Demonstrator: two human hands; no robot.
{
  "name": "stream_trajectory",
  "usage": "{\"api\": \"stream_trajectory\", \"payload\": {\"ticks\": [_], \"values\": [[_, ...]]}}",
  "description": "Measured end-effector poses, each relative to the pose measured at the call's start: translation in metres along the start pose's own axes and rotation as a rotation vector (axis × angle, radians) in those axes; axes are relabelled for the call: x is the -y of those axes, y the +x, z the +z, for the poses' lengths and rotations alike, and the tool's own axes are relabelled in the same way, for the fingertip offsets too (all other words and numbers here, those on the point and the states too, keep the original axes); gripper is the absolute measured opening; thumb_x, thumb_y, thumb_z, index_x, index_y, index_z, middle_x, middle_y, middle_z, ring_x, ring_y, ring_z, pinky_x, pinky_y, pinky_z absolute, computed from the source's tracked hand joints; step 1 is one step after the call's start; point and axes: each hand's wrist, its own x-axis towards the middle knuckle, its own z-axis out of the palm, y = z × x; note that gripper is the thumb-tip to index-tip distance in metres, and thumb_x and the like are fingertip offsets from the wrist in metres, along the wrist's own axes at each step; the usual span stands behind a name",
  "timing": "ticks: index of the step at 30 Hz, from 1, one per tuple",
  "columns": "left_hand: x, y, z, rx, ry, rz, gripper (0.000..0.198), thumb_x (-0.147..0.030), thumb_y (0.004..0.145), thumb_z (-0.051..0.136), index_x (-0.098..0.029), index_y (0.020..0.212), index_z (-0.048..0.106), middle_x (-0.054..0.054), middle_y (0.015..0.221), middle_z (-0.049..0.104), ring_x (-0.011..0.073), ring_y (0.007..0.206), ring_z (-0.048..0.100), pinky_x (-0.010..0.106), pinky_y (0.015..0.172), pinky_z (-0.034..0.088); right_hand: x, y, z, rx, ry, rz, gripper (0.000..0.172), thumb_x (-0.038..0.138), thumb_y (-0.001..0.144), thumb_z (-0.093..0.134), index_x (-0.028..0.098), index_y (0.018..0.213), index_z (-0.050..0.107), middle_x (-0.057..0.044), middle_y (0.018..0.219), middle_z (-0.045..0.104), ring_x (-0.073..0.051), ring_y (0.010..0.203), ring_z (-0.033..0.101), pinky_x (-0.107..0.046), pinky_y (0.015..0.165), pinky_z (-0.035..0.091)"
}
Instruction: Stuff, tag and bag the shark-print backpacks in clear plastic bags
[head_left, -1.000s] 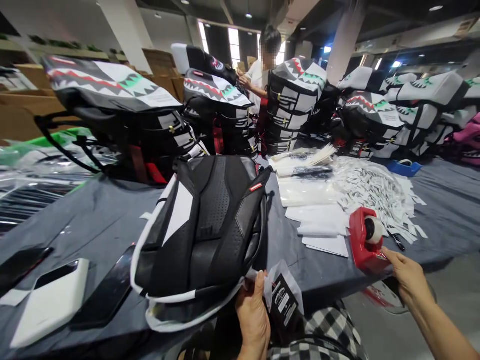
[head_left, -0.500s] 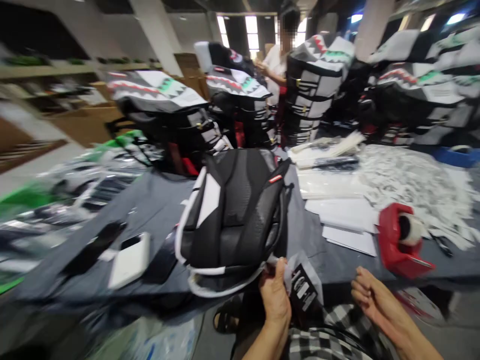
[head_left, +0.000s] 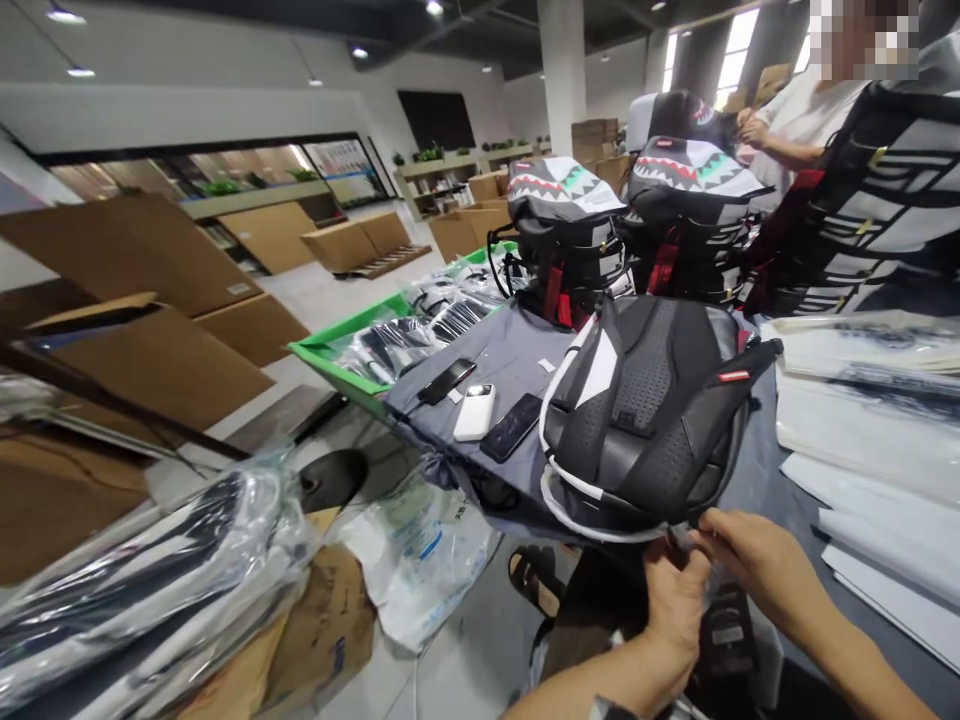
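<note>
A black backpack [head_left: 637, 410] with white edging lies back panel up at the table's front edge. My left hand [head_left: 675, 590] is closed at its lower edge, pinching a small piece too blurred to name. Right beside it, my right hand [head_left: 739, 550] has its fingers pressed together at the same spot. Below the hands hangs a clear plastic bag with a black label card [head_left: 727, 630], partly hidden by my left hand and wrist.
Two dark phones [head_left: 514, 428] [head_left: 448, 380] and a white power bank [head_left: 475, 412] lie left of the backpack. Stacked backpacks [head_left: 574, 215] stand behind, near a person [head_left: 802, 125]. White sheets [head_left: 892, 570] lie right. Wrapped goods fill a green bin [head_left: 341, 365]; cardboard boxes [head_left: 142, 370] stand left.
The view has turned left, showing more boxes and the green bin. My right hand has come in from the right to meet my left hand at the backpack's edge.
</note>
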Motion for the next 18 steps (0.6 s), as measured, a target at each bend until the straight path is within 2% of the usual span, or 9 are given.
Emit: {"api": "stream_trajectory", "payload": {"ticks": [6, 9, 12, 15, 18], "values": [[-0.005, -0.004, -0.006, 0.081, -0.031, -0.017, 0.054, -0.059, 0.074, 0.082, -0.018, 0.108, 0.074, 0.013, 0.113, 0.074, 0.031, 0.12, 0.064, 0.042, 0.113, 0.043, 0.001, -0.003, 0.0, 0.057, -0.109, 0.021, 0.025, 0.032, 0.097, 0.048, 0.025, 0.074, 0.054, 0.001, 0.06, 0.06, -0.016, 0.054, 0.056, -0.026, 0.054, 0.035], [-0.001, -0.007, -0.01, -0.044, -0.036, -0.086, 0.055, -0.062, 0.076, 0.079, -0.018, 0.109, 0.073, 0.012, 0.117, 0.073, 0.0298, 0.124, 0.062, 0.04, 0.114, 0.042, -0.004, -0.004, -0.003, 0.119, -0.071, 0.083, 0.02, 0.03, 0.095, 0.048, 0.026, 0.078, 0.056, -0.001, 0.065, 0.064, -0.018, 0.06, 0.061, -0.028, 0.057, 0.038], [0.007, -0.007, -0.013, -0.189, -0.008, -0.186, 0.056, -0.061, 0.068, 0.085, -0.018, 0.101, 0.074, 0.011, 0.111, 0.075, 0.0289, 0.117, 0.066, 0.038, 0.109, 0.046, -0.013, -0.007, -0.003, 0.22, 0.066, 0.177, 0.022, 0.034, 0.097, 0.042, 0.026, 0.084, 0.058, -0.002, 0.073, 0.067, -0.018, 0.064, 0.063, -0.028, 0.06, 0.044], [0.012, -0.004, -0.013, -0.242, -0.066, -0.222, 0.05, -0.053, 0.062, 0.089, -0.018, 0.095, 0.073, 0.009, 0.105, 0.076, 0.0267, 0.106, 0.07, 0.037, 0.101, 0.051, -0.021, -0.009, 0.008, 0.237, 0.187, 0.215, 0.03, 0.042, 0.098, 0.037, 0.025, 0.089, 0.06, -0.005, 0.08, 0.069, -0.02, 0.069, 0.066, -0.031, 0.065, 0.05], [0.011, -0.003, -0.011, -0.267, -0.121, -0.194, 0.046, -0.046, 0.061, 0.092, -0.019, 0.093, 0.073, 0.008, 0.105, 0.077, 0.0255, 0.102, 0.072, 0.036, 0.096, 0.054, -0.025, -0.01, 0.022, 0.216, 0.271, 0.189, 0.035, 0.045, 0.097, 0.035, 0.024, 0.098, 0.063, -0.008, 0.092, 0.074, -0.023, 0.083, 0.071, -0.034, 0.074, 0.054]]}}
